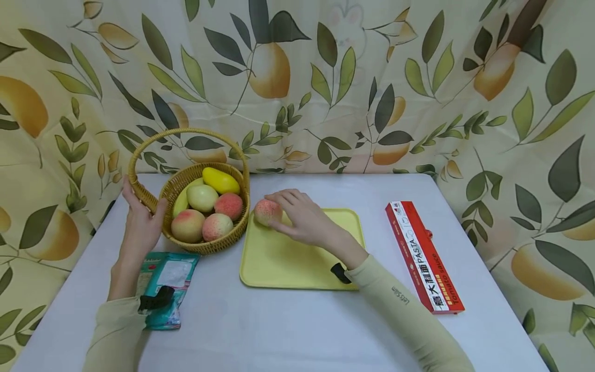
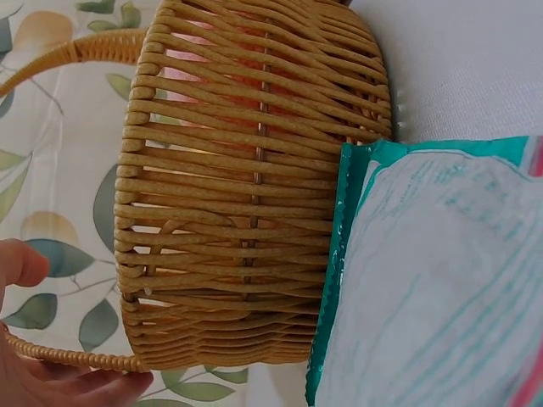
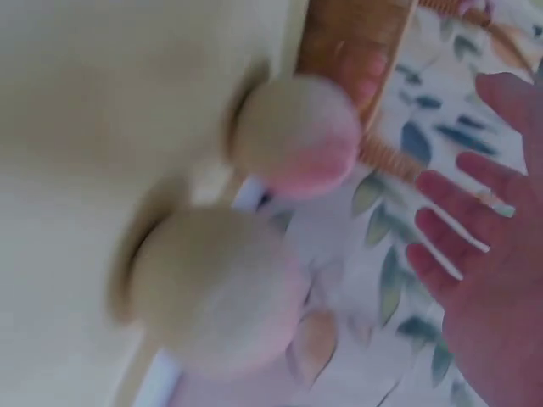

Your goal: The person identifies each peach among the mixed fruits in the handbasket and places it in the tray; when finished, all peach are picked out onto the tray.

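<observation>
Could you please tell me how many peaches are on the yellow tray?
2: one peach at the far left corner of the yellow tray, near the basket; a second peach farther right, hidden behind the right hand in the head view.

Prob. a home-type indoor spot; exact rm unclear. Fruit-print curtain (image 1: 297,119) hangs round back & sides of white tbl (image 1: 288,336), w/ household food items: wicker fruit basket (image 1: 216,248), pasta box (image 1: 424,257).

Sleeved arms (image 1: 404,315) outstretched, one to each side of the basket (image 1: 209,246)
Left grip (image 1: 141,222) holds on at its left, thumb parted from fingers; right grip (image 1: 304,217) hovers just right of it, fingers loosely extended
</observation>
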`<state>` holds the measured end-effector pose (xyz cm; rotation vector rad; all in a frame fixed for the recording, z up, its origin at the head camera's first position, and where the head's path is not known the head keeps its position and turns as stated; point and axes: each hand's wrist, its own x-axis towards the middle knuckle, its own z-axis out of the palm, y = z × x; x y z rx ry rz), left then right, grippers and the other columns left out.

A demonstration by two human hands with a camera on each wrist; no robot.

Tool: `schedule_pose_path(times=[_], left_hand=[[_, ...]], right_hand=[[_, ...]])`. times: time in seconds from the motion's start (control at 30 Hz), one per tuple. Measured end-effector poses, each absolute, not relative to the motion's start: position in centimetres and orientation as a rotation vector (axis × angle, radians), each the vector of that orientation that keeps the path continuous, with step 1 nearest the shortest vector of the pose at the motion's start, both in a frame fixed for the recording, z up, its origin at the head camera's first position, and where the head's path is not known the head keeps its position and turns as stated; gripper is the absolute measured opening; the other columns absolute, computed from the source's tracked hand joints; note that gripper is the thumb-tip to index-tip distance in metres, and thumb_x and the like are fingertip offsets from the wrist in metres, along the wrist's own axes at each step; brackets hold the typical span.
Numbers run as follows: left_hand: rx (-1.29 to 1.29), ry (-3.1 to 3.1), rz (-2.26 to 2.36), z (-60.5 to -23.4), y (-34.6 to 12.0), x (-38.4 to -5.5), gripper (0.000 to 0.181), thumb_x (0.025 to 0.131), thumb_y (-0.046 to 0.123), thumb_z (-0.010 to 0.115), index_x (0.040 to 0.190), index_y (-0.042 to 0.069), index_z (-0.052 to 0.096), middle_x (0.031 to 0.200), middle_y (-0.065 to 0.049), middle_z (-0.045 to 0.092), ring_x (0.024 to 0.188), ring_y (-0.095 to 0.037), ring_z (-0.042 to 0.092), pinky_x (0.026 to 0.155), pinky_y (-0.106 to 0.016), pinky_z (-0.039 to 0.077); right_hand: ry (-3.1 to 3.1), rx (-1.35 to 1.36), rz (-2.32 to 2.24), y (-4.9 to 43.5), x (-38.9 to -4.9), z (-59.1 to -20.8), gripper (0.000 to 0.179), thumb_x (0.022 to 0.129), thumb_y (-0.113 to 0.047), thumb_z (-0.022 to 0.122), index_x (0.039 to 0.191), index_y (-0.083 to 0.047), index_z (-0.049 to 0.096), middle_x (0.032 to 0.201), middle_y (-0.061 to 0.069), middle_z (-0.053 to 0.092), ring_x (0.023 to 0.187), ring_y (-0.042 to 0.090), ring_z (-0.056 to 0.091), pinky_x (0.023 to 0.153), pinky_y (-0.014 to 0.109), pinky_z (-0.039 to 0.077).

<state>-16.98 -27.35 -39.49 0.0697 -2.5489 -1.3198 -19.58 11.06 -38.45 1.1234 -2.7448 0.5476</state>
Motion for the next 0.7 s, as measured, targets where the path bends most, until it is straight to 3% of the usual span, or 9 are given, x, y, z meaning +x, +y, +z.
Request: schedule_pose_path(times=[0.13,0.43,0.7], left_hand=[[0.067,-2.573,-1.297,-39.7,-27.0,-16.6,0.092,0.107,0.037,0.046,0.16,0.023,-0.028,0.162,-0.038,0.024,0.128,-0.06,0.052,0.097,-0.071,0.047],[0.1,-2.588,-1.285,-39.7,-27.0,-16.2,0.092,0.107,0.038,0.046,0.16,0.026,-0.028,0.162,-0.038,0.024,0.132,-0.059,0.049,0.1,-0.072,0.044],[0.101,-2.585,-1.273,-39.4,-26.6,-16.4,0.091,0.107,0.036,0.047,0.159,0.028,-0.027,0.151,-0.044,0.038,0.123,-0.058,0.056,0.096,-0.07,0.047]], right_hand=[[-2.739,1.259,0.575,9.0,-19.1,-38.1,0.058,0.104,-0.048,0.055,0.153,-0.02,0.047,0.152,-0.001,0.053,0.144,0.021,0.045,0.122,0.043,0.037],[-2.838,1.349,0.473,3.9,-20.7,-38.2,0.066,0.105,-0.055,0.048,0.161,-0.022,0.033,0.166,0.007,0.036,0.153,0.029,0.036,0.126,0.046,0.032],[-2.861,1.298,0.275,0.5,-22.6,-38.3,0.06,0.108,-0.046,0.044,0.162,-0.021,0.032,0.168,0.011,0.032,0.158,0.025,0.028,0.13,0.039,0.024]])
